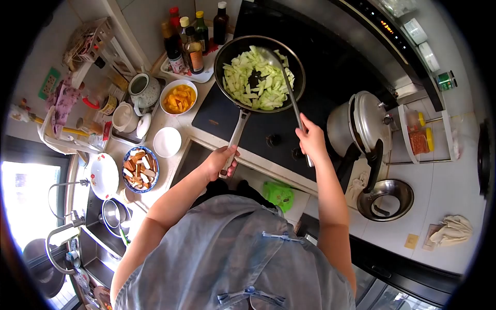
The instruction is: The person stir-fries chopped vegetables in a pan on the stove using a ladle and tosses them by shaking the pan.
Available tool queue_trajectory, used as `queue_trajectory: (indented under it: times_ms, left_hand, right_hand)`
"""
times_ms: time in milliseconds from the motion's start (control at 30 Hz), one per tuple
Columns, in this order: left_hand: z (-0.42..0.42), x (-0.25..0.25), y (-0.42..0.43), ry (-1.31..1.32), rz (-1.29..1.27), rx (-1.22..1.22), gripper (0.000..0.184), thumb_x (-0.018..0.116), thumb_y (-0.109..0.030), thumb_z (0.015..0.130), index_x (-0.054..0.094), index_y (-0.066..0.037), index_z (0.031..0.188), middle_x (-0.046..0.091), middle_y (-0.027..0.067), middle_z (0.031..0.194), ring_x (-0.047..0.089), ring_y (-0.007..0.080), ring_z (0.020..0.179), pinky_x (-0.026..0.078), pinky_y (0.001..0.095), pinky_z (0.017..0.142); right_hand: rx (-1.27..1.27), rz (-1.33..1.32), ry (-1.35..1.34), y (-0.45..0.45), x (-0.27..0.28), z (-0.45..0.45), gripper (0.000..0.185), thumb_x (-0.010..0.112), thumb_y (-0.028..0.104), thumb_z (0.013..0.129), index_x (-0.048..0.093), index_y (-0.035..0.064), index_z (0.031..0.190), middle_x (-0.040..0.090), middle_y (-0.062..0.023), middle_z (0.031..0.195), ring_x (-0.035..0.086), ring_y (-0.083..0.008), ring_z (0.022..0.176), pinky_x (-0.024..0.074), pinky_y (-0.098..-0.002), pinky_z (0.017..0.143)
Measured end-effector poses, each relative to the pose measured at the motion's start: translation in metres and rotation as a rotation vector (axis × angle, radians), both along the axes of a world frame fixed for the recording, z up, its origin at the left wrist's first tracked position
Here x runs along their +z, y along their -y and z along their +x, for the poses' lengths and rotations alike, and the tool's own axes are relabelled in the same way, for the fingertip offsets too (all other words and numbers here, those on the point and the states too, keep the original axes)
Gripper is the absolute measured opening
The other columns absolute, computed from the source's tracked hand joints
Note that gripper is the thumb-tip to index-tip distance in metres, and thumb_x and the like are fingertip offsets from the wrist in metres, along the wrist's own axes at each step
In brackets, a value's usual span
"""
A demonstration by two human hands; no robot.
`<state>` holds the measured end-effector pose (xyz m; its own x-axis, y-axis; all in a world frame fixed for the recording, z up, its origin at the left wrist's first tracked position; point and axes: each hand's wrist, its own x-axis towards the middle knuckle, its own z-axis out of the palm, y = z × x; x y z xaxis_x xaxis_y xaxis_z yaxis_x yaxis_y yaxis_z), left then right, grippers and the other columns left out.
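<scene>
A dark frying pan (298, 70) sits on the black cooktop (330, 57), full of pale green vegetable pieces (243, 77) cut into slices. My left hand (219, 161) is wrapped round the end of the pan's long handle. In my right hand (311, 138) is a long-handled metal spatula (292, 95); its blurred head rests among the vegetables at the pan's far right side. Left of the pan stands a white bowl of orange-yellow pieces (179, 98), which look like beaten egg cooked in chunks. A blue-rimmed plate (125, 178) holds brown and white slices.
Several sauce bottles (194, 54) stand on a tray behind the pan's left side. An empty white bowl (167, 142) and a teapot (143, 89) are on the left counter, near the sink (95, 258). Rightward are a pressure cooker (369, 119) and a steel basin (405, 199).
</scene>
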<state>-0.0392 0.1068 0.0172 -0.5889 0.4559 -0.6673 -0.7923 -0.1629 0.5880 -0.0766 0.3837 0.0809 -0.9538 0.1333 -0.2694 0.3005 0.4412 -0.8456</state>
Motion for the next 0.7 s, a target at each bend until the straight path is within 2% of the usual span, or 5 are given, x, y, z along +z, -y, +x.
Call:
queue_trajectory:
  times_ms: [167,300,367,500,700]
  left_hand:
    - [0.000,-0.004,0.001,0.000,0.017,-0.006,0.037,0.044,-0.042,0.092,0.048,-0.006,0.098,0.048,0.0027,0.062,0.045,0.0136,0.043,0.038,0.0258,0.039]
    - [-0.001,-0.005,0.001,-0.015,0.008,-0.009,0.036,0.043,-0.042,0.093,0.048,-0.006,0.097,0.048,0.0031,0.061,0.045,0.0135,0.043,0.038,0.0259,0.039]
    - [-0.002,-0.002,0.000,-0.023,0.019,-0.003,0.036,0.044,-0.040,0.093,0.046,-0.004,0.096,0.048,0.0043,0.063,0.045,0.0141,0.044,0.038,0.0264,0.040]
    - [-0.001,-0.006,0.002,-0.013,0.050,-0.004,0.036,0.044,-0.040,0.093,0.045,-0.004,0.096,0.047,0.0051,0.064,0.044,0.0146,0.045,0.038,0.0267,0.041]
    - [-0.001,-0.003,0.001,-0.004,0.012,-0.007,0.036,0.044,-0.040,0.093,0.045,-0.004,0.096,0.047,0.0052,0.064,0.044,0.0148,0.045,0.038,0.0265,0.041]
  right_hand:
    - [0.039,-0.016,0.025,0.019,-0.022,-0.009,0.052,0.054,0.003,0.084,0.040,0.0098,0.134,0.046,0.0001,0.060,0.042,-0.0073,0.038,0.0340,-0.0243,0.034]
    - [0.258,0.071,-0.002,-0.001,0.008,0.036,0.050,0.055,0.001,0.083,0.044,0.0088,0.131,0.050,0.0005,0.059,0.042,-0.0070,0.035,0.0340,-0.0243,0.033]
    - [0.210,-0.056,0.188,-0.009,0.036,0.058,0.051,0.055,-0.001,0.083,0.043,0.0088,0.131,0.050,0.0000,0.062,0.042,-0.0061,0.037,0.0334,-0.0237,0.033]
    - [0.160,-0.227,0.299,-0.030,0.039,0.059,0.052,0.054,-0.003,0.084,0.040,0.0059,0.133,0.049,-0.0015,0.073,0.041,-0.0054,0.041,0.0323,-0.0213,0.033]
    - [-0.041,-0.232,0.069,-0.006,0.005,0.019,0.053,0.053,0.000,0.085,0.037,0.0062,0.135,0.048,-0.0008,0.071,0.040,-0.0061,0.041,0.0324,-0.0226,0.033]
